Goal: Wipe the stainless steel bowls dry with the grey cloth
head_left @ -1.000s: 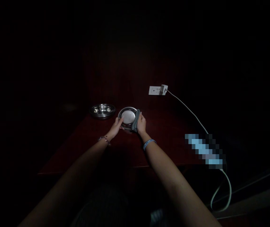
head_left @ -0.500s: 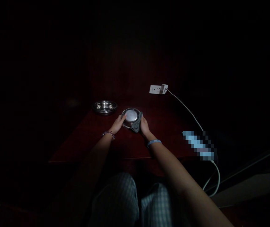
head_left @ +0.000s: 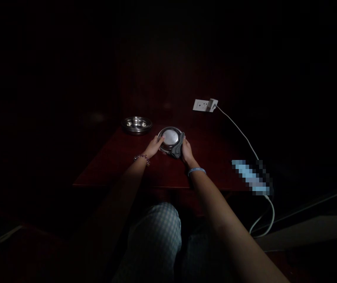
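A small round steel plate (head_left: 170, 137) is held tilted above a dark red table (head_left: 121, 165). My left hand (head_left: 155, 146) grips the plate's left rim with the thumb on its face. My right hand (head_left: 186, 151) presses a grey cloth (head_left: 178, 146) against the plate's right and lower edge, fingers closed around the cloth. A beaded bracelet is on my left wrist and a blue band on my right.
A stack of steel bowls (head_left: 137, 124) sits on the table behind and left of the plate. A white wall socket with a plug (head_left: 205, 105) feeds a white cable (head_left: 245, 137) running down right. The room is very dark. My checked trousers (head_left: 156, 236) show below.
The camera view has tilted back, so the table and hands sit higher and farther right in the frame. The cloth has shifted around the plate's right and lower edge.
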Available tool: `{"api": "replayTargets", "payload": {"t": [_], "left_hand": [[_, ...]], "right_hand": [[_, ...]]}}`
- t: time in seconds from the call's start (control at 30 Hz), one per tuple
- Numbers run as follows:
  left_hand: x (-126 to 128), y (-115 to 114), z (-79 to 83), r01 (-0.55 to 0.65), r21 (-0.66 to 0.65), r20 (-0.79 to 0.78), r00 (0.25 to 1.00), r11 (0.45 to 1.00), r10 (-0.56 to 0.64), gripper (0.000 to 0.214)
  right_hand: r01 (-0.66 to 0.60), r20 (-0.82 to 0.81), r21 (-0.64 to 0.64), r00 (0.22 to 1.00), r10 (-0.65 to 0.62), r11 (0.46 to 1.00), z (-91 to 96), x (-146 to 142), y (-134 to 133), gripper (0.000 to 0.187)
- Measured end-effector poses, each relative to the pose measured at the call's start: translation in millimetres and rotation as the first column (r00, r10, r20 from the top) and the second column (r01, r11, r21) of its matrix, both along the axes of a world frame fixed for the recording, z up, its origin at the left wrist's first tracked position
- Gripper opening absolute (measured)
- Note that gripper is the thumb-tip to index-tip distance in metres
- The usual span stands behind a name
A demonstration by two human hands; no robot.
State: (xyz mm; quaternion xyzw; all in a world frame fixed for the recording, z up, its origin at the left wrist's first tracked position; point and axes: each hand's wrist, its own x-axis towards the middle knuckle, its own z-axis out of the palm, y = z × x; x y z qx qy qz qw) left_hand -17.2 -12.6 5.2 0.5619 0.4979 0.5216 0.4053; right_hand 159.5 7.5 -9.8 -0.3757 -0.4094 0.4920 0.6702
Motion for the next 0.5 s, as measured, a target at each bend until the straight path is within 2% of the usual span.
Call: {"api": "replayTargets", "payload": {"t": [0.23, 0.5], "left_hand": [[2.3, -2.2, 1.8, 0.012, -0.005, 0.020, 1.000, 1.000, -0.012, 0.036], [1.0, 3.5, -2.0, -0.003, 0.003, -0.011, 1.000, 1.000, 0.003, 0.049]], "right_hand": [[-0.001, -0.022, 0.004, 1.000, 0.001, 1.000, 0.0, 0.3, 0.4, 0.039], [-0.027, -0.022, 0.003, 0.999, 0.028, 1.000, -2.7, 2.0, 4.3, 0.040]]}}
